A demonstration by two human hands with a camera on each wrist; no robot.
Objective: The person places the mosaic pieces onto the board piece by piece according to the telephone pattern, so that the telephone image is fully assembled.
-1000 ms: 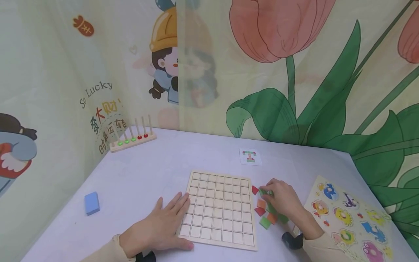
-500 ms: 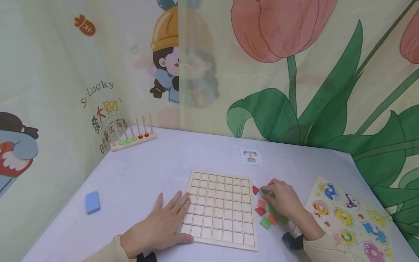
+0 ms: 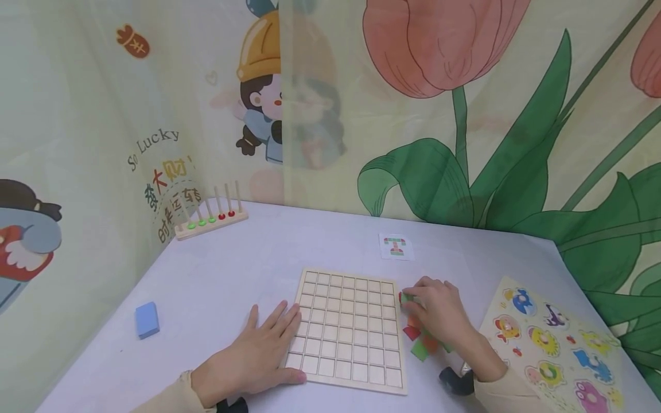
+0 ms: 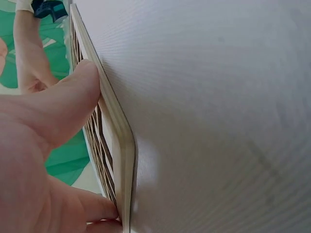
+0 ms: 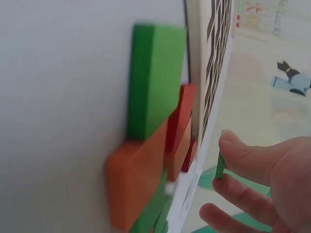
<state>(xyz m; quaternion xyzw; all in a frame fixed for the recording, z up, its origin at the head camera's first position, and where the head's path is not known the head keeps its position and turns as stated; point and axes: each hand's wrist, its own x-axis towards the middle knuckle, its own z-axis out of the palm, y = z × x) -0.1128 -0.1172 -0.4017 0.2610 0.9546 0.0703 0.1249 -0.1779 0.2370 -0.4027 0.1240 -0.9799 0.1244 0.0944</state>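
Observation:
A wooden grid board [image 3: 330, 350] lies on the table in the head view, its square cells bare. My left hand [image 3: 253, 358] rests at the board's left side with fingers spread. In the left wrist view, its thumb [image 4: 82, 92] presses on the board's edge. My right hand [image 3: 439, 312] pinches a thin green tile [image 5: 220, 166] between thumb and finger, just off the board's upper right side. Beneath and beside that hand lie loose tiles: a red tile [image 3: 411, 332], a green tile [image 3: 420, 350] and an orange tile [image 5: 136, 179], among others partly hidden by the hand.
A small card [image 3: 396, 246] with a T-shaped coloured pattern lies behind the board. An animal puzzle board [image 3: 552, 344] sits at the right, near my right forearm. A blue block [image 3: 147, 320] lies at the left, and a pegged counting rack [image 3: 212, 226] stands at the back left.
My right hand has shifted slightly left and away from me, toward the board's upper right side, bringing the green tile along. The left hand stays in place.

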